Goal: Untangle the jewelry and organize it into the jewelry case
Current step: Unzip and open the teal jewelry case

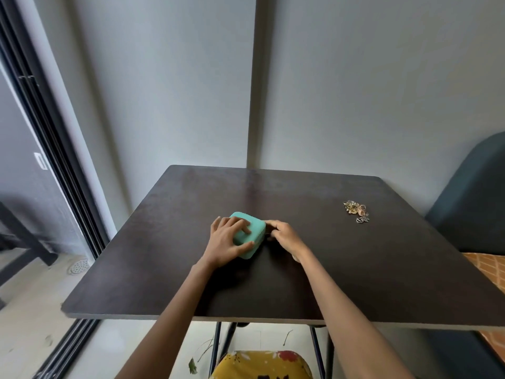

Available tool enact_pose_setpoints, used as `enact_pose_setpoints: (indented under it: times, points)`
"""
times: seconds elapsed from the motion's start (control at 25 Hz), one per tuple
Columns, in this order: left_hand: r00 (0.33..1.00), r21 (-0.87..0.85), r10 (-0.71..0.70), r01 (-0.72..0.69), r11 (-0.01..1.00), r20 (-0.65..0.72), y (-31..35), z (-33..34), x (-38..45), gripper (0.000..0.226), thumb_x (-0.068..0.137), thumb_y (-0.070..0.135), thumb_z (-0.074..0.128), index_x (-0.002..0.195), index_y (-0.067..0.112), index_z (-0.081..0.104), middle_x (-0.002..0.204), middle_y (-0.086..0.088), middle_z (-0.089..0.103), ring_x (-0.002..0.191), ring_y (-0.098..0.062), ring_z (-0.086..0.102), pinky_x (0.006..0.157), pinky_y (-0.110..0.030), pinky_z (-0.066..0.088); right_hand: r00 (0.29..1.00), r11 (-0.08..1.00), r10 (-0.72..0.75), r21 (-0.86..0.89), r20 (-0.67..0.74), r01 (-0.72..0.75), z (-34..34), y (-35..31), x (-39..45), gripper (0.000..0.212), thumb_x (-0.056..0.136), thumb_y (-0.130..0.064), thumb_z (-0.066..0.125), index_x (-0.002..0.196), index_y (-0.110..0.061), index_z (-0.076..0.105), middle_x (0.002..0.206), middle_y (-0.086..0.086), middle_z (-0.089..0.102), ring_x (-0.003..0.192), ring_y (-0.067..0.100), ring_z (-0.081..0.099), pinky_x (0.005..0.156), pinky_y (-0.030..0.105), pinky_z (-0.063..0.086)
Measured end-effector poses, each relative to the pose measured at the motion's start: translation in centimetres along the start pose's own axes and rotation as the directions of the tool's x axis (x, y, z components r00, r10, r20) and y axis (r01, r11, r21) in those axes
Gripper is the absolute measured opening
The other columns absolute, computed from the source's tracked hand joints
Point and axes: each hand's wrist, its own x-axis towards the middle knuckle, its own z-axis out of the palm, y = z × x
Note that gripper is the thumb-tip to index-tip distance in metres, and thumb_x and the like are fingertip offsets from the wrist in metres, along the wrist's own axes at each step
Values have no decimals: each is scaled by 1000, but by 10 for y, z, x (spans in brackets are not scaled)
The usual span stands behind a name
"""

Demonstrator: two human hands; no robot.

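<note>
- Step in hand, as I judge it: opening the jewelry case; the case is shut, nothing sorted yet.
- Case sits at center of frame, slightly left, on the dark surface; teal, rounded corners.
- Left hand lies on the lid, grip spread, fingers across the top, thumb along the near edge, steadying it.
- Right hand is at the case's right side, grip curled and seemingly pinching something small and dark there, likely a zipper pull; too small to tell for sure.
- Jewelry lies in one tangled clump, right of center, well apart from the case and both hands.
- Next move calls for working the closure round while the left hand holds the case down, then lifting the lid.
- Room: grey wall behind, sliding door frame at left, dark padded headboard at right edge, yellow floral seat at bottom center under the surface.
</note>
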Motion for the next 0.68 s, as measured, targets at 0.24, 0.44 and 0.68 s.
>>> enact_pose_setpoints:
  times: [0.24, 0.44, 0.68]
  points:
    - [990, -98, 9, 5, 995, 142, -9, -11, 9, 54, 65, 61, 46, 98, 21, 59, 120, 19, 47, 116, -11, 39, 98, -27, 21, 999, 1000, -3, 9, 34, 3, -6, 2, 1, 29, 90, 0, 54, 118, -3, 60, 109, 3, 59, 99, 12, 59, 89, 22, 51]
    - [996, -79, -2, 9, 997, 86, -10, -8, -3, 53, 73, 65, 43, 105, 26, 59, 129, 15, 51, 123, -10, 40, 104, -30, 23, 983, 999, -1, 47, -185, 9, 6, 3, -4, 12, 85, -4, 64, 96, -3, 68, 76, 1, 67, 61, 0, 62, 58, 14, 48]
    - [992, 186, -115, 124, 975, -58, 7, 5, -1, 62, 73, 71, 36, 106, 27, 64, 129, 10, 58, 119, -17, 49, 85, -32, 29, 928, 998, 30, -36, -371, -47, 32, 2, -27, 3, 75, -24, 71, 73, -22, 71, 70, -8, 69, 64, 5, 61, 62, 22, 46]
